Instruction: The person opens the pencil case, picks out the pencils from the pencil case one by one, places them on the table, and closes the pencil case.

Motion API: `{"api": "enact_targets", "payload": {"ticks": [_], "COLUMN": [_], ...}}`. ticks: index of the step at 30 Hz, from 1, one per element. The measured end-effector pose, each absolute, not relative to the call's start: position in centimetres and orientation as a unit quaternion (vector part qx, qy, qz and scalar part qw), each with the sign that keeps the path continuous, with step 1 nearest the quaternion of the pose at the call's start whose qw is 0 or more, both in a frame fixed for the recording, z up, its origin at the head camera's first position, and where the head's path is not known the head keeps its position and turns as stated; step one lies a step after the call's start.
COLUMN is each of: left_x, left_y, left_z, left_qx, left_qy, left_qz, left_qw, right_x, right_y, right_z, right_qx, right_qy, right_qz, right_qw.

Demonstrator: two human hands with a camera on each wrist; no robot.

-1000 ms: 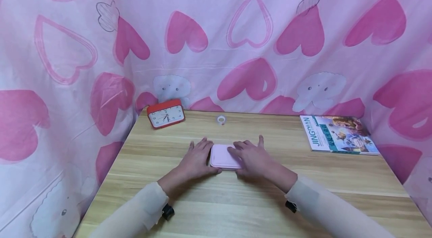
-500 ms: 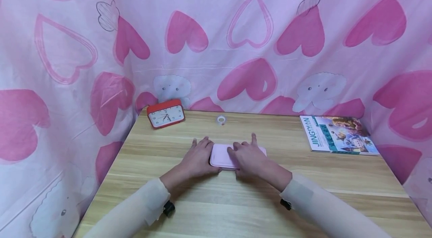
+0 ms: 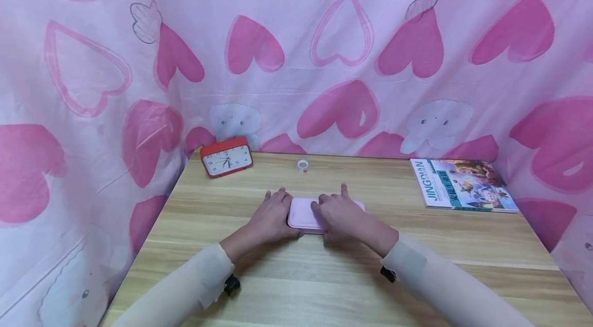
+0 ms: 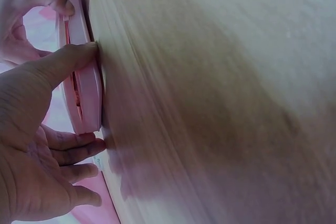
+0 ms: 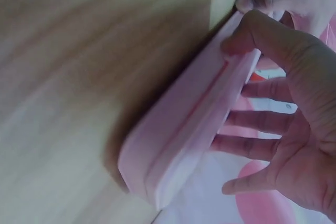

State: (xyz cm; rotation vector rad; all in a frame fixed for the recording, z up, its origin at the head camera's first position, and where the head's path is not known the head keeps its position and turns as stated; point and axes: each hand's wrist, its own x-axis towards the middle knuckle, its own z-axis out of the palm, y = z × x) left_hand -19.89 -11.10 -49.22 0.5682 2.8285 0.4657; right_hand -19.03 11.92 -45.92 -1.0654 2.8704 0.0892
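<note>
A pink, rounded rectangular case (image 3: 304, 214) lies flat on the wooden table, with a seam along its near side. In the left wrist view, the seam gapes as a narrow slit with reddish edging. My left hand (image 3: 272, 218) holds the case's left end, its thumb (image 4: 79, 56) against the near side and its fingers round the end. My right hand (image 3: 344, 218) lies over the right half and pinches the case, thumb (image 5: 241, 43) at the seam and index finger on top. The inside of the case is hidden.
A red alarm clock (image 3: 227, 158) stands at the table's back left. A small roll of tape (image 3: 303, 165) lies near the back edge, and a magazine (image 3: 465, 185) at the right. A pink heart-patterned curtain (image 3: 259, 90) hangs behind the table (image 3: 319, 286).
My right hand has shifted slightly left along the case, uncovering its right end. The left hand and the case have stayed nearly where they were.
</note>
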Motion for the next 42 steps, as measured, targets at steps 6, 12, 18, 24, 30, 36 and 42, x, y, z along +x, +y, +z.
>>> {"api": "enact_targets", "payload": {"ticks": [6,12,18,24,30,36,42], "left_x": [-20.1,-20.0,-19.7,-19.7,-19.6,-19.6,-19.7], "left_y": [-11.5,-11.8,-11.8,-11.7,-11.6,-11.7,-12.3], "left_z": [-49.2,-49.3,-49.7,-49.9,-49.6,-49.8,-49.4], "left_qx": [0.203,0.197,0.180,0.175,0.164,0.170,0.165], "left_qy": [0.958,0.953,0.949,0.954,0.956,0.960,0.957], "left_qz": [0.173,0.206,0.243,0.232,0.228,0.212,0.219], "left_qw": [0.102,0.101,0.094,0.079,0.081,0.074,0.094], "right_x": [-19.7,-20.7,-21.7,-22.1,-21.8,-21.2,-20.1], "right_y": [12.7,13.9,16.1,18.0,18.5,19.3,20.6], "right_z": [-44.9,-44.2,-44.2,-44.0,-44.5,-45.8,-46.5], "right_qx": [-0.343,-0.333,-0.348,-0.290,-0.214,-0.226,-0.257], "right_qy": [0.936,0.927,0.894,0.900,0.918,0.914,0.936], "right_qz": [-0.007,-0.113,-0.252,-0.323,-0.323,-0.260,-0.155], "right_qw": [0.083,0.130,0.128,0.045,-0.089,-0.215,-0.184]}}
